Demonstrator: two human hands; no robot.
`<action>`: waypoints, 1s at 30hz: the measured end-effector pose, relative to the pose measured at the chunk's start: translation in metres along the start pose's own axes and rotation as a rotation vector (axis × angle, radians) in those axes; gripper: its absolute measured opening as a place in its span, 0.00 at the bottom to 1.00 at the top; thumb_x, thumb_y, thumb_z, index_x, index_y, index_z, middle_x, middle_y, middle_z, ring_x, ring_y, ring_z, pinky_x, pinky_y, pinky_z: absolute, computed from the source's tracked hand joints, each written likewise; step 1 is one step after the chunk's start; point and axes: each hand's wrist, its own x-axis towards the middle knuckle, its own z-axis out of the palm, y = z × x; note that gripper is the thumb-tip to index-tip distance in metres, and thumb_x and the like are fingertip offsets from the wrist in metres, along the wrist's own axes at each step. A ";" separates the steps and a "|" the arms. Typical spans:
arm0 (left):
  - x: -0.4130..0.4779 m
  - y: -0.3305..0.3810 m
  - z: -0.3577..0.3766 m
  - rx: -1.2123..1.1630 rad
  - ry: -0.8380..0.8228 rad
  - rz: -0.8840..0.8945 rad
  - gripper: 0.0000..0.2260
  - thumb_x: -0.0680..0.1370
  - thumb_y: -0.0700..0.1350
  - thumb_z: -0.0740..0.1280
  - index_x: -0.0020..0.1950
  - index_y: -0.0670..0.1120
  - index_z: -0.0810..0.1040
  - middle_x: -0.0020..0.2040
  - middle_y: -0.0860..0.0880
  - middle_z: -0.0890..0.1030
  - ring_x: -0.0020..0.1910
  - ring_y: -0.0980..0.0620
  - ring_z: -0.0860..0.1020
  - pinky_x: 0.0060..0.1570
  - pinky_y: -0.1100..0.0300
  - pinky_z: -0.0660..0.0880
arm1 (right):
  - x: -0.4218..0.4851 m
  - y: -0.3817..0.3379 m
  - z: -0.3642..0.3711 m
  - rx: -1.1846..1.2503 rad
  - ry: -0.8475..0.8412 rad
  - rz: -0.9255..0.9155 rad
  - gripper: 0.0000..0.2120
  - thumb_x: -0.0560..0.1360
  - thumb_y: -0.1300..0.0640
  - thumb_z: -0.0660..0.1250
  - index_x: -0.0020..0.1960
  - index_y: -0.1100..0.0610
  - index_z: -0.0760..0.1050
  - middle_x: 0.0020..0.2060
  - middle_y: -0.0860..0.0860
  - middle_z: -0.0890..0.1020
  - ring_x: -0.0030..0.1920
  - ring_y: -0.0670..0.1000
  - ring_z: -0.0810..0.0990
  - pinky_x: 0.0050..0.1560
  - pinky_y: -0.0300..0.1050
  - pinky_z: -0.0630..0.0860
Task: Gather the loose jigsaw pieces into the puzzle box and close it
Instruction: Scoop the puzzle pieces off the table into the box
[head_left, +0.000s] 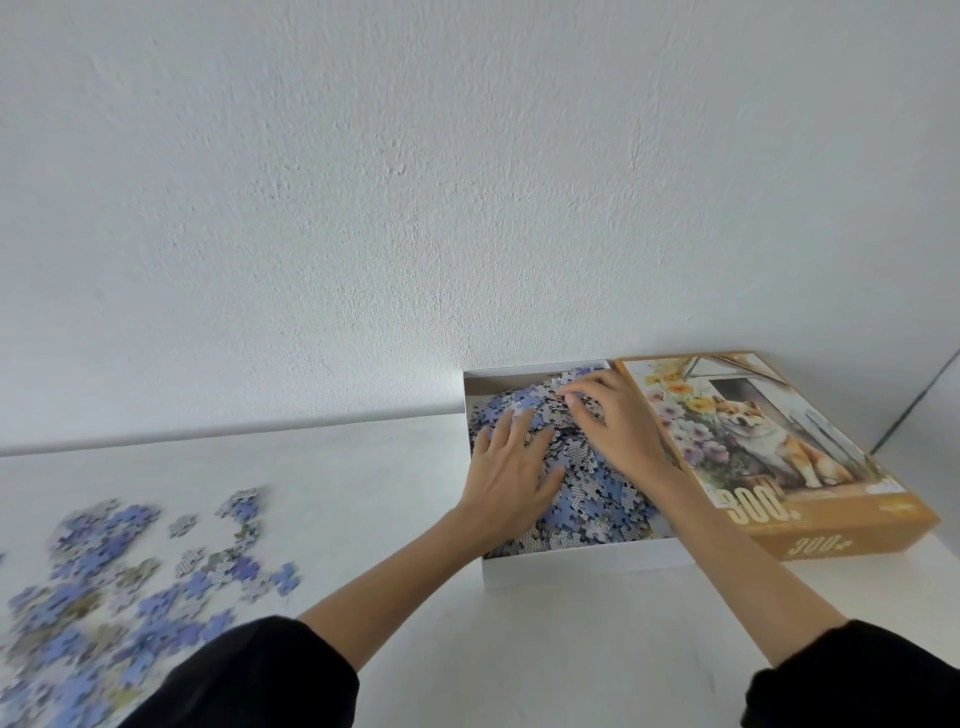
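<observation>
The white puzzle box bottom (582, 564) lies open against the wall, heaped with blue and grey jigsaw pieces (597, 493). My left hand (511, 467) rests flat on the heap with fingers spread. Beside it, my right hand (615, 423) lies on the far part of the heap, fingers bent down onto the pieces. The box lid (779, 457), orange with a dog and flowers picture, lies face up to the right of the box. Several loose pieces (130, 587) are scattered on the white table at the lower left.
A white wall rises straight behind the box and lid. The white table (374, 493) stretches between the loose pieces and the box. The lid's near right corner reaches close to the table's right side.
</observation>
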 end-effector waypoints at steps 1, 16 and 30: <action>0.000 0.000 0.002 0.003 -0.003 0.023 0.37 0.71 0.63 0.35 0.73 0.48 0.60 0.75 0.45 0.56 0.75 0.44 0.52 0.71 0.46 0.53 | -0.001 0.002 0.000 0.002 -0.028 0.000 0.10 0.77 0.54 0.62 0.55 0.52 0.79 0.49 0.47 0.77 0.51 0.44 0.72 0.50 0.42 0.71; 0.037 -0.005 0.005 0.057 -0.146 0.008 0.26 0.80 0.60 0.43 0.76 0.52 0.49 0.77 0.48 0.50 0.75 0.44 0.49 0.71 0.40 0.48 | 0.005 0.010 0.008 -0.264 -0.319 0.139 0.21 0.81 0.51 0.51 0.73 0.54 0.60 0.73 0.50 0.59 0.74 0.51 0.53 0.71 0.48 0.51; 0.053 -0.017 0.007 0.128 -0.185 -0.027 0.24 0.82 0.56 0.45 0.77 0.52 0.48 0.77 0.46 0.49 0.75 0.42 0.46 0.72 0.45 0.43 | 0.015 0.010 0.014 -0.181 -0.421 0.261 0.23 0.81 0.53 0.50 0.75 0.55 0.53 0.75 0.53 0.53 0.75 0.52 0.49 0.72 0.48 0.45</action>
